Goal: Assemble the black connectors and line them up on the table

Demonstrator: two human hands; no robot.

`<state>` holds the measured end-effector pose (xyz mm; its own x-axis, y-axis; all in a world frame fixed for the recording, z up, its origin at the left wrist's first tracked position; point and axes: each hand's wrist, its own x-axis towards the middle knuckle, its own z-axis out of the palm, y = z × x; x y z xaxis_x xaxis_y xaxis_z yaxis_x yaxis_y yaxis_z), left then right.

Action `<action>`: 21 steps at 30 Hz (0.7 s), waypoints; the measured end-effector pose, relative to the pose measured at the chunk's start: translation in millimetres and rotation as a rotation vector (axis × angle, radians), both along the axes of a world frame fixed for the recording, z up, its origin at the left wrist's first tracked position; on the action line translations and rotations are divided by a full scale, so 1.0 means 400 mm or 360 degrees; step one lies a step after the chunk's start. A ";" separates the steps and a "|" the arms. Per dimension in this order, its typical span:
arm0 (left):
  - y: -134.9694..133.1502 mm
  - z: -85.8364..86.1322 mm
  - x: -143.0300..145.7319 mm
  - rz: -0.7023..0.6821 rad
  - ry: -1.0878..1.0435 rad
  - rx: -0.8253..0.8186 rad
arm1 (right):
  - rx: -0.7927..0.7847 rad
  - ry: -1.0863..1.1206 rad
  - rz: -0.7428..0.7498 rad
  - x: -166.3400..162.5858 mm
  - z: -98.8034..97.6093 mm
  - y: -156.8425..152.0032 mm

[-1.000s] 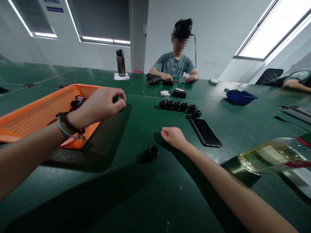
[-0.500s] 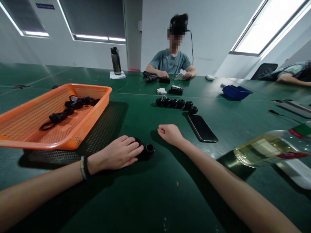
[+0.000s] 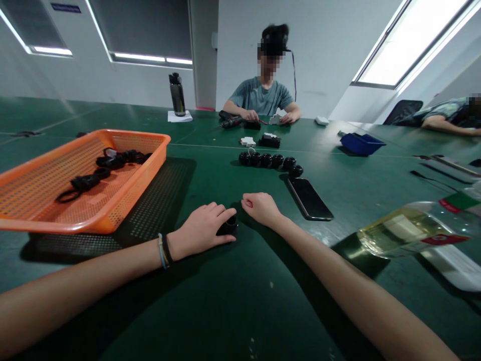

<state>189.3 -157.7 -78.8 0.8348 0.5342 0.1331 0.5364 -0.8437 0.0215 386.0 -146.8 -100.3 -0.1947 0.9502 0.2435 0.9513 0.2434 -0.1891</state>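
Observation:
My left hand [image 3: 205, 226] is closed over a black, hollow round part [image 3: 230, 225] on the table. Its thumb and index finger lie on either side of the part, and the palm hides the rest. Close by on the right, my right hand [image 3: 260, 207] rests on the table as a loose fist, with nothing seen in it. Beyond it, several round black parts [image 3: 266, 160] stand in a row. A black phone [image 3: 310, 198] lies to the right of my right hand.
An orange basket [image 3: 108, 223] with black coiled pieces [image 3: 84, 183] stands at the left. On the right are a clear bottle [image 3: 402, 228] of yellowish liquid and a blue bin [image 3: 363, 143]. Across the table, a person [image 3: 263, 98] handles small white and black parts.
My left hand has slid right, toward my right hand, and now covers more of the black round part. My right hand stays in its fist. The whole view has shifted slightly.

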 end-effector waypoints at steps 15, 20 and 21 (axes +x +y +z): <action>0.214 -0.016 0.056 0.0317 -0.0184 0.0106 | -0.0060 0.0037 0.0020 0.000 0.007 -0.002; 0.206 -0.031 0.037 0.0437 -0.0459 0.0113 | 0.0093 0.0163 -0.0063 -0.003 0.006 0.002; 0.205 -0.035 0.029 0.0468 -0.0534 0.0090 | 0.0143 0.0178 -0.0062 -0.003 0.004 0.004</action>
<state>201.0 -75.9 -92.7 0.5543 0.7265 0.4061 0.7248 -0.6612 0.1936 384.8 -145.1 -98.7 -0.1250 0.9299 0.3460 0.9346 0.2273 -0.2734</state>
